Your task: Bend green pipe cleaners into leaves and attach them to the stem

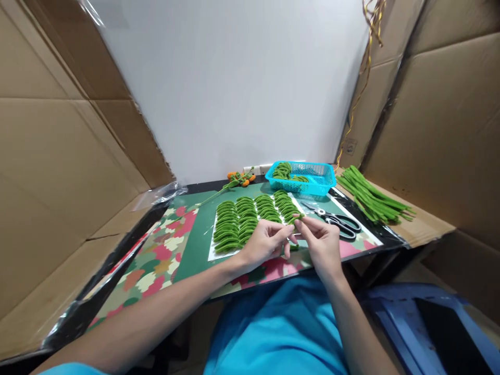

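My left hand [267,240] and my right hand [321,240] meet over the table's front part, each with thumb and forefinger pinched together. Between their fingertips is a small green chenille-stem piece [298,217], partly hidden by the fingers. A thin pale strand shows just below it. Left of and behind my hands lies a white sheet [213,255] bearing rows of curved green chenille leaves [226,224]. Close to my right hand rest black-handled scissors [344,223], blades pointing away to the left.
A blue plastic basket [322,182] at the back holds green leaf pieces [282,170]. Straight green chenille stems [373,200] lie bundled at right. An orange flower stem [234,182] lies behind the sheet. Cardboard walls [445,114] flank the table; a blue stool [425,323] stands lower right.
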A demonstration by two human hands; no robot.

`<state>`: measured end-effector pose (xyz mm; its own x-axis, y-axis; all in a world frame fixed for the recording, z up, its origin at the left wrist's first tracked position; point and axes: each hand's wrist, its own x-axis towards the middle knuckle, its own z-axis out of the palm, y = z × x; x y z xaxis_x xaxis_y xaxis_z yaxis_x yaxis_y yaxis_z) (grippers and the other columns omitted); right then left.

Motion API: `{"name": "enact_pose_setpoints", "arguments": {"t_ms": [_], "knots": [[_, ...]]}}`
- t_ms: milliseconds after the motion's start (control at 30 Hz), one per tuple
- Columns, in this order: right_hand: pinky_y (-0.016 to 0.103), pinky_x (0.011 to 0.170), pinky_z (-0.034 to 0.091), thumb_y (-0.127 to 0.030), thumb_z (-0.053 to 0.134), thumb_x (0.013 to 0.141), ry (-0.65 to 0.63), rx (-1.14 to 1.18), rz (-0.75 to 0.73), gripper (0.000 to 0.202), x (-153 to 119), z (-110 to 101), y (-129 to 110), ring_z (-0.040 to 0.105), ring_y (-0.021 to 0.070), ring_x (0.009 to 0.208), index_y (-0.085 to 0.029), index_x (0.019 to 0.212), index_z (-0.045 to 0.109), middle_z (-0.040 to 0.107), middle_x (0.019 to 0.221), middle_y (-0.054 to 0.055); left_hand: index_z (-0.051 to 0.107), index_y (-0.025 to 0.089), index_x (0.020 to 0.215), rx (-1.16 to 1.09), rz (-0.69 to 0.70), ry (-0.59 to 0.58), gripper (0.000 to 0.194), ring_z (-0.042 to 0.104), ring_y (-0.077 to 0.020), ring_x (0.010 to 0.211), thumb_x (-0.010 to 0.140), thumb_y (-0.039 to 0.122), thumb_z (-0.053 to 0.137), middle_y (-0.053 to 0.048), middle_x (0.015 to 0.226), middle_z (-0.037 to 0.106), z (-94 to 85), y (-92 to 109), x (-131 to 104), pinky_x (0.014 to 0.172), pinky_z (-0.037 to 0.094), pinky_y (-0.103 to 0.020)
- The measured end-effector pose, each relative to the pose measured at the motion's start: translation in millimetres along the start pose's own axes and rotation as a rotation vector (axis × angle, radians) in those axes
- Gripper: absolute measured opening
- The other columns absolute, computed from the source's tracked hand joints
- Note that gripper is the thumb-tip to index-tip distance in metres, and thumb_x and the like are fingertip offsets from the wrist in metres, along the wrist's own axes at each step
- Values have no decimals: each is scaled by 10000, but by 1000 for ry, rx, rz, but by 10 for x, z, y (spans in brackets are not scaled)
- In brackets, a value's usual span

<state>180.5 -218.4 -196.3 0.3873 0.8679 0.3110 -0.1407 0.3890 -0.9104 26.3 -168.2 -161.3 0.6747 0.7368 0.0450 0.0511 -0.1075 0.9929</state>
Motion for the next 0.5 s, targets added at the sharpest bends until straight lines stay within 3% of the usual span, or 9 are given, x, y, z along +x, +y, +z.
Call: {"name": "enact_pose_setpoints", "arguments": {"t_ms": [167, 500], "knots": [[371, 683, 679, -481, 821, 860, 11, -10, -66, 433, 6, 38, 26, 792, 249, 746, -181, 1172, 825, 835, 883, 68, 756, 90, 795, 0, 20, -17, 566, 381, -48, 344, 869, 651, 741, -40, 538, 675, -40, 2, -21, 365, 259, -175], [362, 796, 662, -351, 813, 876, -21, -10, -122, 212, -30, 113, 40, 817, 263, 867, -194, 1014, 848, 848, 954, 89, 750, 93, 638, -28, -16, -84, 520, 350, -53, 290, 818, 576, 819, -64, 443, 646, -87, -29, -81, 325, 218, -175]]}}
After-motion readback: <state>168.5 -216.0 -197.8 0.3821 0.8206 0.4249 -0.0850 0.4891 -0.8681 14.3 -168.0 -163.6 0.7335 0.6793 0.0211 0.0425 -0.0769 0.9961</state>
